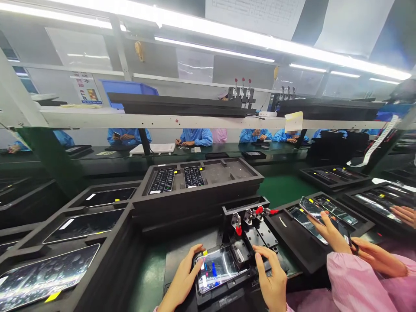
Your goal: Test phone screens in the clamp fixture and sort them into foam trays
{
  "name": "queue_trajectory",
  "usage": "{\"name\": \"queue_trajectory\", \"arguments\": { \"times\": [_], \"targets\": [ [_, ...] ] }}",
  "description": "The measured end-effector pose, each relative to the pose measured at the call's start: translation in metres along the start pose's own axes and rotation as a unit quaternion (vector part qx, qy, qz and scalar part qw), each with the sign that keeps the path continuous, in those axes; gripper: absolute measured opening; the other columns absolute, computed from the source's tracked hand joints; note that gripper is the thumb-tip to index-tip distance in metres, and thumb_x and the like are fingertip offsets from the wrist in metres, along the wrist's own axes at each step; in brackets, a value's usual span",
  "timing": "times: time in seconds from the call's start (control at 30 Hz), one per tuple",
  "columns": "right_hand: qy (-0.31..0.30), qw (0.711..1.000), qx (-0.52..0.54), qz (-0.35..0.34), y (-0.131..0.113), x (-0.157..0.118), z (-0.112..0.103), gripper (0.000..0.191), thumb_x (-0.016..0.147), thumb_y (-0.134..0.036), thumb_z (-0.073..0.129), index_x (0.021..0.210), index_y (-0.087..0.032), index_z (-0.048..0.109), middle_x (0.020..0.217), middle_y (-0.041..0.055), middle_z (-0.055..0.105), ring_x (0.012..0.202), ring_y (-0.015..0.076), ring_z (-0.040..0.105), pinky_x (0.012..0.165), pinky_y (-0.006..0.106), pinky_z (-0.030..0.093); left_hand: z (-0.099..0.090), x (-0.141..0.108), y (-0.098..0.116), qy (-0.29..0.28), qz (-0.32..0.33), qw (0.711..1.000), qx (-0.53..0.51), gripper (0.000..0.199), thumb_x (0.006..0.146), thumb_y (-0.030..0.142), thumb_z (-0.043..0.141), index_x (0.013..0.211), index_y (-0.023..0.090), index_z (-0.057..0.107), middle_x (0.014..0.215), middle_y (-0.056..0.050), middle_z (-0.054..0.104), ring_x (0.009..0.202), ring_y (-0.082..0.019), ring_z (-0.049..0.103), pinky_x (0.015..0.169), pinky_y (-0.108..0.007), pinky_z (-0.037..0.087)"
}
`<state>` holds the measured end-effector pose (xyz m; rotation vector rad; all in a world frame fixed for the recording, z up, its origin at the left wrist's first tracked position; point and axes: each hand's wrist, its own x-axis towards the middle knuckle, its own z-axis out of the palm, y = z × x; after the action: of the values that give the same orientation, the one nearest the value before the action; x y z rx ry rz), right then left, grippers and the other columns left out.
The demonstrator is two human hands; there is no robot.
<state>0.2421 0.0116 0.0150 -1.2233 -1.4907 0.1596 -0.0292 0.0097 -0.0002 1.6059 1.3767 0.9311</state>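
Note:
A phone (219, 268) with a glossy, reflecting screen lies face up in a black clamping fixture (224, 299). My left hand (185, 275) is closed on the phone's left end, its thumb over the edge and its fingers at the far corner by a yellow tab. Beyond the phone's right end sit a black block (240, 251) and toggle clamps with red tips (238, 229). My right hand (271, 275) is open beside the fixture's right side, fingers half bent and apart, with nothing seen in it.
Black foam trays (130, 216) with phones stand at the left. A raised tray (204, 195) holds two dark gridded pieces. At the right, a co-worker's hands (338, 238) hold a phone over another tray (286, 234). A white shelf beam (195, 122) crosses ahead, with people in blue beyond.

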Motion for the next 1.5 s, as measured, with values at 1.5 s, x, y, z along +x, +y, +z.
{"name": "queue_trajectory", "arguments": {
  "times": [1.5],
  "targets": [
    [-0.251, 0.961, -0.093, 0.071, -0.009, 0.062, 0.031, 0.037, 0.089, -0.051, 0.037, 0.083, -0.023, 0.06, 0.07, 0.0009, 0.059, 0.07, 0.0163, 0.057, 0.068, 0.029, 0.04, 0.0, -0.001, 0.006, 0.014, 0.002, 1.0, 0.02, 0.038, 0.089, 0.044, 0.04, 0.123, 0.027, 0.043, 0.128, -0.002, 0.054, 0.12, -0.019, 0.047, 0.105, -0.035, 0.033]
  ]
}}
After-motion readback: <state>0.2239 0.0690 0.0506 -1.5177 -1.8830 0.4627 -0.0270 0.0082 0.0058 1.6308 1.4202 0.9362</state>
